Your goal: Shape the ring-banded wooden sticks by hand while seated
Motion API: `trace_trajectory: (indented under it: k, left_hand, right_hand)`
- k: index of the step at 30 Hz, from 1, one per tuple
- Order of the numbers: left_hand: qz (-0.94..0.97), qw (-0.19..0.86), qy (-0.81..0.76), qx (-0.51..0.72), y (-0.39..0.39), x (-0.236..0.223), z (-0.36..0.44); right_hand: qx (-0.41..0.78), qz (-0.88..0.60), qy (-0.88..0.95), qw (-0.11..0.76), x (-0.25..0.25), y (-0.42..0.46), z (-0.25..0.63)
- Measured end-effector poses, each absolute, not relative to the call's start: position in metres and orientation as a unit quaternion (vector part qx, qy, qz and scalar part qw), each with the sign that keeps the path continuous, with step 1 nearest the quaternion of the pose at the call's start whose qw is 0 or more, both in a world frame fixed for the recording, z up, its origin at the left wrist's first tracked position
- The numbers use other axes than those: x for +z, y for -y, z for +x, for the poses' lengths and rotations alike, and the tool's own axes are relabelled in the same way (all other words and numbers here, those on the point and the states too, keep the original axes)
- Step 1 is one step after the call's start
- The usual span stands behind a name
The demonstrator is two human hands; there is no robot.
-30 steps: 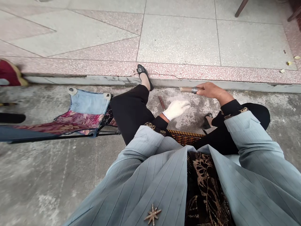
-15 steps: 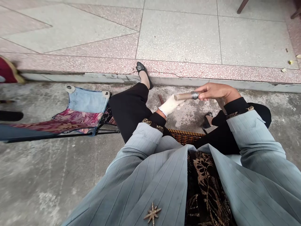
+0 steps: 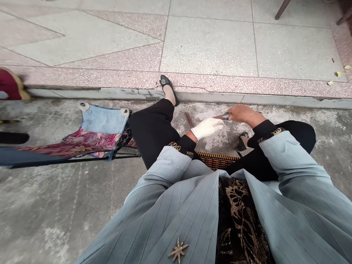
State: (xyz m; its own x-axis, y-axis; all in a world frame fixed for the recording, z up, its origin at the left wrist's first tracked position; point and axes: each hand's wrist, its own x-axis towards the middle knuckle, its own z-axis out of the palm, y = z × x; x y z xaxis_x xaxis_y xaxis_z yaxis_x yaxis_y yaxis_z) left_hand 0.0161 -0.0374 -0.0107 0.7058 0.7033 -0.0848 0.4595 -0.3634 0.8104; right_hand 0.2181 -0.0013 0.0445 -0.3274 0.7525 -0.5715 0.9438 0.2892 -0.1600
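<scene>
My left hand [image 3: 208, 127], in a white knit glove, is closed around a brown wooden stick [image 3: 219, 117] that looks like a tool handle. Most of the stick is hidden under the glove. Silvery wire [image 3: 226, 116] is wound round its right end. My bare right hand [image 3: 243, 113] grips that end, fingers curled against the wire; what else lies in its grasp is hidden. Both hands are held out over the ground between my knees. A reddish-brown rod [image 3: 189, 119] lies on the concrete just beyond my left wrist.
Under me shows the edge of a woven seat [image 3: 217, 158]. To the left stands a folding chair with a patched cloth seat [image 3: 106, 119]. A tiled step [image 3: 209, 47] runs across ahead, my left shoe [image 3: 167, 88] against its edge. A dark furniture leg [image 3: 282, 9] stands on it.
My gloved hand has turned over and moved right, covering most of the stick that showed before. My right hand has shifted slightly left and down, its fingers now curled tighter.
</scene>
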Motion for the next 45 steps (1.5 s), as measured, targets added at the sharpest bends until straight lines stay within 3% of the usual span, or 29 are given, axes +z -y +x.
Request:
trace_trajectory:
  k: [5,8,10,14,16,19,23,30,39,42,45]
  left_hand:
    - [0.823,0.439,-0.338,0.121,0.032,-0.012,0.011]
    - [0.79,0.483,-0.343,0.161,0.027,-0.018,0.007]
    - [0.731,0.548,-0.353,0.202,0.025,-0.022,0.006]
    - [0.598,0.667,-0.361,0.258,0.028,-0.024,0.007]
    - [0.592,0.68,-0.348,0.258,0.031,-0.019,0.011]
    - [0.666,0.614,-0.346,0.244,0.035,-0.011,0.016]
    - [0.761,0.504,-0.36,0.194,0.037,-0.006,0.017]
    - [0.806,0.452,-0.358,0.135,0.037,-0.014,0.015]
    - [0.871,0.315,-0.376,0.045,0.038,-0.018,0.015]
    - [0.884,0.275,-0.376,0.025,0.039,-0.016,0.015]
    - [0.883,0.288,-0.369,0.023,0.036,-0.015,0.011]
  right_hand:
    - [-0.374,0.423,-0.771,0.295,0.043,0.006,0.219]
    - [-0.533,0.342,-0.729,0.262,0.05,0.003,0.229]
    - [-0.603,0.327,-0.706,0.177,0.059,-0.001,0.239]
    - [-0.648,0.423,-0.627,-0.085,0.075,-0.004,0.253]
    - [-0.646,0.473,-0.569,-0.188,0.075,-0.004,0.25]
    - [-0.618,0.53,-0.53,-0.235,0.062,-0.002,0.237]
    - [-0.506,0.609,-0.591,-0.154,0.041,-0.004,0.224]
    - [-0.322,0.62,-0.714,0.042,0.048,-0.004,0.224]
    - [-0.278,0.595,-0.748,0.098,0.043,-0.006,0.224]
    - [-0.238,0.56,-0.773,0.18,0.04,-0.001,0.219]
    - [-0.311,0.477,-0.774,0.277,0.041,0.003,0.218]
